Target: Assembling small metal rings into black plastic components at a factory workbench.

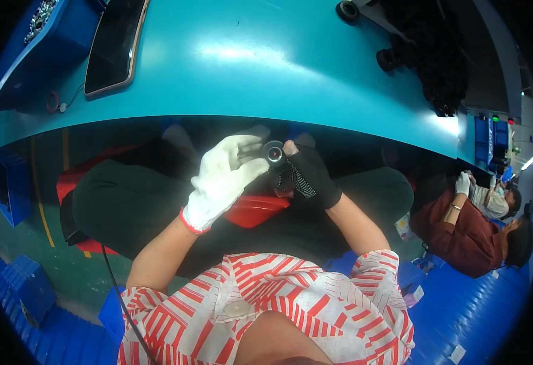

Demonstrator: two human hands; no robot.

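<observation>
A small black cylindrical part (274, 153) is held over my lap, just off the near edge of the table. Its round end faces up and has a pale ring with a small red spot at the centre. My left hand (221, 173), in a white glove, grips it from the left with thumb and curled fingers. From the other side my right hand (316, 176), in a black fingerless glove, closes on the same part, its thumb up beside the round end. The lower part of the piece is hidden by dark shadow and my fingers.
On the teal table (218, 79) lies a phone (115, 45), near a blue bin (66, 45) of small metal pieces. A loose black round part (347, 12) and a heap of black pieces (440, 67) are at the right. A red seat (254, 210) shows below; a co-worker (464, 234) sits at right.
</observation>
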